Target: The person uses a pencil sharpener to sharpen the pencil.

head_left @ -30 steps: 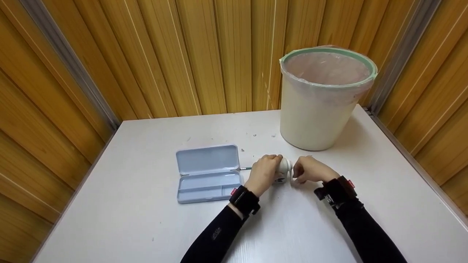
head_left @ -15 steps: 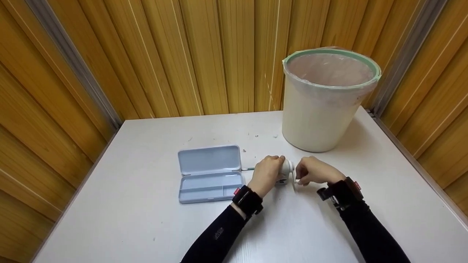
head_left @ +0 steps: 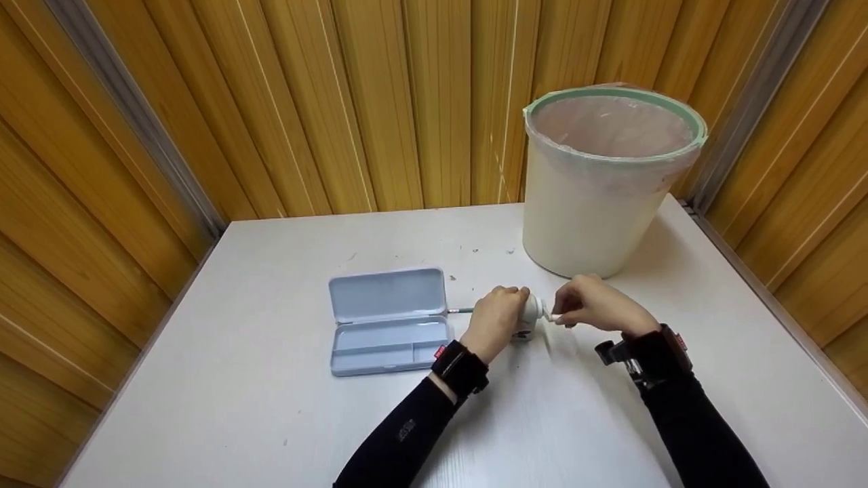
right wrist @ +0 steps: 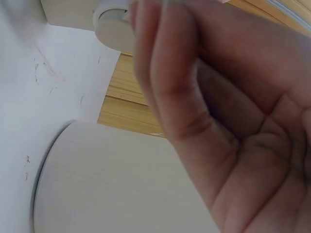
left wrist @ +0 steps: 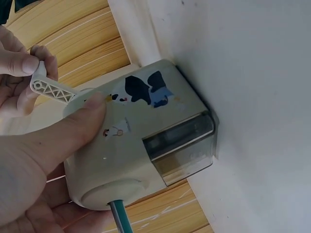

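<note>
My left hand grips a white crank pencil sharpener that stands on the table, its thumb lying across the printed side. A green pencil sticks into the sharpener's round front; in the head view its far end points toward the pencil case. With thumb and fingers my right hand pinches the knob of the crank handle on the opposite end. The sharpener's clear shavings drawer shows low on its side. In the right wrist view the fingers hide the handle.
A light blue pencil case lies open left of the sharpener, its compartments bare. Behind my right hand stands a cream bin with a green rim and a clear liner. Small crumbs dot the white table, and wood-pattern walls surround it.
The crank handle has swung from hanging down to pointing outward and slightly down, and my right hand has risen and shifted right with it. My left hand keeps its hold on the sharpener.
</note>
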A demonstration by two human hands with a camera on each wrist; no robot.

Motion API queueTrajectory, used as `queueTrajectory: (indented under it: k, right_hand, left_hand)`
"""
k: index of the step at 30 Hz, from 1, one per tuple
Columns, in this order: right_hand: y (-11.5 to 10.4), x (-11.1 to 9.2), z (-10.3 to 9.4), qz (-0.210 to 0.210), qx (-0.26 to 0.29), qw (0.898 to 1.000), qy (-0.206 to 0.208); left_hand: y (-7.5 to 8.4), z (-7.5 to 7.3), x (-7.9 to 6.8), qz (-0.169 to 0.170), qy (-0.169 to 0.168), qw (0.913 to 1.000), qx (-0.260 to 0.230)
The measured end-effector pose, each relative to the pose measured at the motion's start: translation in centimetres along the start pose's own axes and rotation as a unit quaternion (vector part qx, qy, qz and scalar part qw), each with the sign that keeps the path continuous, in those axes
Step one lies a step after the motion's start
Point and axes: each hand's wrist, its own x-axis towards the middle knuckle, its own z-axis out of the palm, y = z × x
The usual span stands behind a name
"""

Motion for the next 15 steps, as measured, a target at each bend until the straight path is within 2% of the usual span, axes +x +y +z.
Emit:
queueTrajectory:
  k: [7, 15]
  right_hand:
    - [-0.37, 0.17, 0.06, 0.001, -0.012, 0.998, 0.063]
    - [-0.39, 0.52, 0.58, 0.022, -0.012, 0.991, 0.131]
  left_hand:
    - [-0.26, -0.02, 0.0, 0.017, 0.0, 0.9998, -0.008]
    - [-0.58, 0.07, -0.01, 0.031, 0.003, 0.9995, -0.006]
